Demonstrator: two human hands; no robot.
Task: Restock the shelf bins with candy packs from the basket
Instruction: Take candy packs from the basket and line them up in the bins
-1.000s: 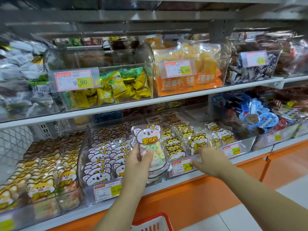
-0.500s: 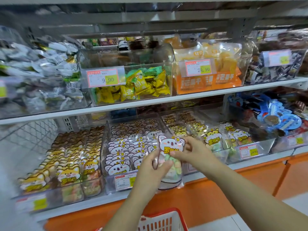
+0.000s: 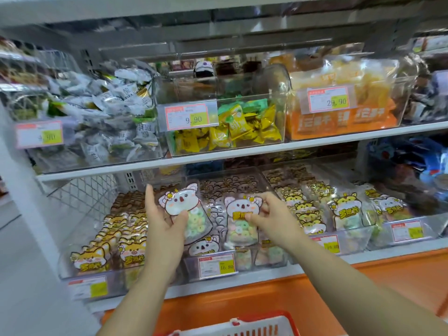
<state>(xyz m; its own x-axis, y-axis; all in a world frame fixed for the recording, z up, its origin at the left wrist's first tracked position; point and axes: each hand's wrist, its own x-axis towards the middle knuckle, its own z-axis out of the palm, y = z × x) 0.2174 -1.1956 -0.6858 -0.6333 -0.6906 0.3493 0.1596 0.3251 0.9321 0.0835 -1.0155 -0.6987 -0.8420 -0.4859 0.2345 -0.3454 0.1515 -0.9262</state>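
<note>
so, lower shelf (image 3: 339,261) spans the centre; clear koala bin (image 3: 271,259) at its middle, red basket (image 3: 242,323) at 6 o'clock. l hand (image 3: 164,221) grasps a koala pack (image 3: 180,202) w/ thumb, over the bin at 9; r hand (image 3: 271,214) pinches second koala pack (image 3: 240,229) at 3.

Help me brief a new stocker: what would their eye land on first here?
Dead centre, the left hand holds one koala pack and the right hand pinches a second koala pack beside it, both over the middle bin of the lower shelf. Above sits a clear bin of yellow and green sweets tagged 9.90, and a red basket peeks in at the bottom edge.
</note>
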